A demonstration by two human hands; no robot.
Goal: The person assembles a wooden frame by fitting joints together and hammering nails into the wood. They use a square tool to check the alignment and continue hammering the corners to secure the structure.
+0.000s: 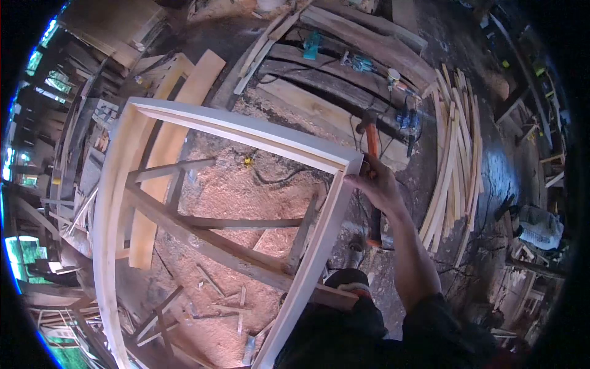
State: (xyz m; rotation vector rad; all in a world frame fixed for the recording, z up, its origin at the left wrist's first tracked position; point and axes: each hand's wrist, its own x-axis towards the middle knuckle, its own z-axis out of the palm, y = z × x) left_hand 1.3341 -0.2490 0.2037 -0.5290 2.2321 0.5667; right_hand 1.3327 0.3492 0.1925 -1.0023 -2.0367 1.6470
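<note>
A large pale wooden frame stands tilted in front of me, its mitred corner near my right hand. That hand is closed around the orange and black handle of a hammer, with the head pointing away from me. My right thumb lies against the frame's corner; the other fingers are partly hidden. Beneath the frame, rough timber supports cross above the sawdust. My left hand is out of sight.
Sawdust and offcuts cover the floor. Long thin strips lie stacked at right. Thick planks with power tools and cables lie ahead. A wide board leans at left. My shoe is below.
</note>
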